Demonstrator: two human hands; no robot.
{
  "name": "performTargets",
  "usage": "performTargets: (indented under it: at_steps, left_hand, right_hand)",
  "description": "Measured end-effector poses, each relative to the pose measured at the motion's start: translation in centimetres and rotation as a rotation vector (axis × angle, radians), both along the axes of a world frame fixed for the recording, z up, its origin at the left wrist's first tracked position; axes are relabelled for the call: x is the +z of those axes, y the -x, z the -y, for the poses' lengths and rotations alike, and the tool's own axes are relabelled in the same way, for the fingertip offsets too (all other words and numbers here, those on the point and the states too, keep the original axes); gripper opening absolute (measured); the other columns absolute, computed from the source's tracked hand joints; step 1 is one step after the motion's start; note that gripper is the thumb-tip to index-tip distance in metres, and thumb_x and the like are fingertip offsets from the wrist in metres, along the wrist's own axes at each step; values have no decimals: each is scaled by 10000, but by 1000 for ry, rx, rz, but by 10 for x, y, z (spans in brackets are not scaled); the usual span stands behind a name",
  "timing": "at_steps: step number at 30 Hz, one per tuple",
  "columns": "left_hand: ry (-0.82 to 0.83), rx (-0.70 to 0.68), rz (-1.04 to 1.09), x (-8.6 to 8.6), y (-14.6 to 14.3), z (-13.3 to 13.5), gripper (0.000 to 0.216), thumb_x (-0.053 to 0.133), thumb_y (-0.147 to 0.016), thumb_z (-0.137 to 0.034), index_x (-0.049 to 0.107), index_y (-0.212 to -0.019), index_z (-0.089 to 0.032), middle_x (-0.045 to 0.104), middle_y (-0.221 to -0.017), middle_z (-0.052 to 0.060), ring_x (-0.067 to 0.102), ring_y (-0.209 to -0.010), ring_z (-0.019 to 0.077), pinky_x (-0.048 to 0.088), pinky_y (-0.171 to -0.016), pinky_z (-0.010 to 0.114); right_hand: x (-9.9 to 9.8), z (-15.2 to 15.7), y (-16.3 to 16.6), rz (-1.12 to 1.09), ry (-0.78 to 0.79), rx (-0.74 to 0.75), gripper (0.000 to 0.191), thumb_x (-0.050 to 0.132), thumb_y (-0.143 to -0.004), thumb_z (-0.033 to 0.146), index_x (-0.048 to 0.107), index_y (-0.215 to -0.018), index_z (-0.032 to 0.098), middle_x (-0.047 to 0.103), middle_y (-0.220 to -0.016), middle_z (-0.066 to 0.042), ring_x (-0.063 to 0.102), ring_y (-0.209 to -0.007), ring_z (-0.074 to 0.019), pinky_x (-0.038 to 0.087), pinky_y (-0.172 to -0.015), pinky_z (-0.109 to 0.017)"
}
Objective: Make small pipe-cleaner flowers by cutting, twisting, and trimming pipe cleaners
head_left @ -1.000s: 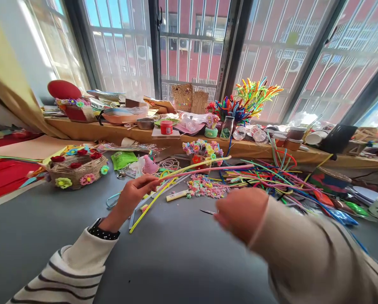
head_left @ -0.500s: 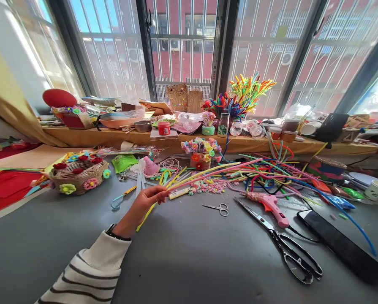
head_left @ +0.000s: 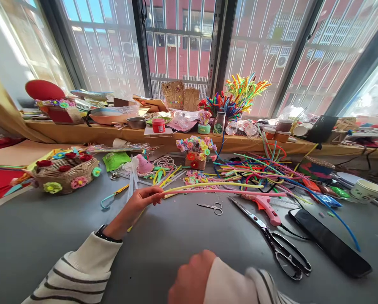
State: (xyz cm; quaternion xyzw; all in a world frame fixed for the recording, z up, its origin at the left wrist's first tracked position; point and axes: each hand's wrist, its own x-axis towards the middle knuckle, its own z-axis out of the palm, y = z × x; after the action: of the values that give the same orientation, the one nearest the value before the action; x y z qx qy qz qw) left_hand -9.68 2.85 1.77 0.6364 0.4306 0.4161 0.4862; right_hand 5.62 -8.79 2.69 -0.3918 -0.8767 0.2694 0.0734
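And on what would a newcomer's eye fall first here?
Probably the bright bunch of stems on the ledge before the window. Next, the left hand, left of centre, holding a yellow stem and a pink stem above the table. Then the large scissors at right, beside the pink glue gun.

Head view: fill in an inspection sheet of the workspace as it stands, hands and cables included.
Surface: grey tabletop, with a small dark speck near the front.
Job's things: yellow stem and pink stem, extending rightward.
Clutter: small scissors, large scissors, pink glue gun and black phone-like slab; heap of coloured stems behind.
Left hand: pinching both stems near one end.
Right hand: low in view, blurred; grip cannot be told.
Cables: black cord from the glue gun toward the slab; far end unseen.
Surroundings: crowded cloth-draped ledge; barred windows beyond.
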Motion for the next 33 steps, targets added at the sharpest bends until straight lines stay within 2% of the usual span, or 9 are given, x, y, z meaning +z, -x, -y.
performTargets:
  at_steps: [2,3,6,9,13,17,21,26,33]
  left_hand:
    - [-3,-10,5,-1,-2,0,103,566,-611,-257,582,-620,-156,478,-619,-5,395,-549,75,322,-503,180]
    - [-8,-22,1,-2,-4,0,104,563,-615,-257,577,-618,-155,475,-615,-8,394,-544,72,321,-506,180]
    - [-12,-102,-39,-5,-13,3,114,546,-632,-264,561,-616,-152,463,-602,-19,397,-536,67,326,-516,181]
    - [14,-228,-133,-8,-23,6,134,537,-638,-280,549,-628,-146,470,-597,-20,414,-540,72,329,-517,184]
    - [53,-357,-227,-11,-27,8,169,533,-634,-310,531,-632,-141,494,-596,-17,443,-554,82,333,-519,185]
    - [51,-350,-286,-12,-29,6,229,474,-671,-355,554,-671,-141,535,-620,-1,466,-559,91,326,-491,178]
    - [36,-368,-306,-12,-50,5,311,443,-679,-394,577,-823,-153,584,-698,24,501,-601,110,352,-518,185]
    - [-8,-459,-335,-17,-76,6,343,438,-671,-427,602,-743,-134,584,-622,25,489,-536,97,327,-455,169]
    - [211,-434,-255,-19,-68,8,345,492,-618,-441,580,-685,-114,606,-658,51,542,-541,116,372,-439,174]
  right_hand:
    - [-11,-27,-11,191,50,-56,324,518,-516,485,619,-503,177,498,-372,-60,455,-393,-171,265,-370,-268]
    - [-17,-39,-20,113,105,-88,365,502,-539,522,616,-527,175,487,-378,-29,443,-384,-144,270,-363,-246]
    - [-37,-70,-49,-453,321,-334,441,429,-616,553,599,-619,146,424,-361,34,395,-323,-71,299,-351,-196]
    - [-50,-86,-67,-1066,442,-433,479,428,-606,577,581,-700,133,427,-363,55,401,-323,-51,329,-360,-175]
    - [-54,-90,-75,-1432,468,-579,311,547,-609,438,565,-713,146,480,-373,57,425,-313,-41,282,-302,-134]
    - [-59,-91,-75,-1462,488,-688,287,577,-589,405,534,-544,124,490,-351,46,412,-279,-28,262,-278,-122]
    - [-66,-91,-71,-1348,422,-668,289,572,-590,403,540,-553,118,507,-360,38,429,-287,-38,296,-293,-135]
    - [-68,-89,-68,-1222,328,-666,261,575,-589,385,527,-576,130,520,-378,43,431,-304,-45,325,-311,-149]
    - [-68,-89,-71,-1167,296,-674,281,545,-615,400,559,-579,122,482,-364,45,408,-298,-46,310,-310,-163]
